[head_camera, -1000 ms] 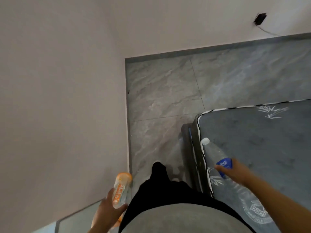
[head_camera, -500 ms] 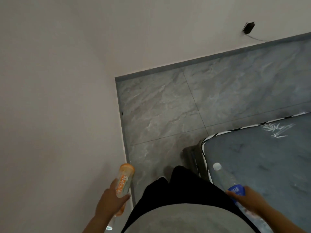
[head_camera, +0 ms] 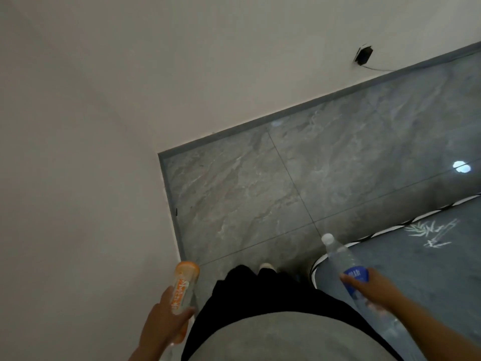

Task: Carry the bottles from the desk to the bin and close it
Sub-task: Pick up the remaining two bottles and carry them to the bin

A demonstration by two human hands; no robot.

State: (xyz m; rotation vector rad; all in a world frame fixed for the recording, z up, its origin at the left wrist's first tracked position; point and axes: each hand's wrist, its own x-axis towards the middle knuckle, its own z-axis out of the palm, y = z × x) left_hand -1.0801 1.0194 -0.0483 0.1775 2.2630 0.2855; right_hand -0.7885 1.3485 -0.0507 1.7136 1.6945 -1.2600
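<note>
left hand [head_camera: 162,325]: fingers clamped on orange bottle [head_camera: 183,287] | right hand [head_camera: 374,290]: fingers clamped on clear bottle [head_camera: 343,261] | both long axes pointed forward, caps away | bin not in view, neither hand judged nearer

Left hand [head_camera: 162,324] grips orange bottle [head_camera: 183,287]; right hand [head_camera: 377,290] grips clear bottle [head_camera: 343,261].

Grey top [head_camera: 281,337], black trousers [head_camera: 260,290], bare forearms.
</note>
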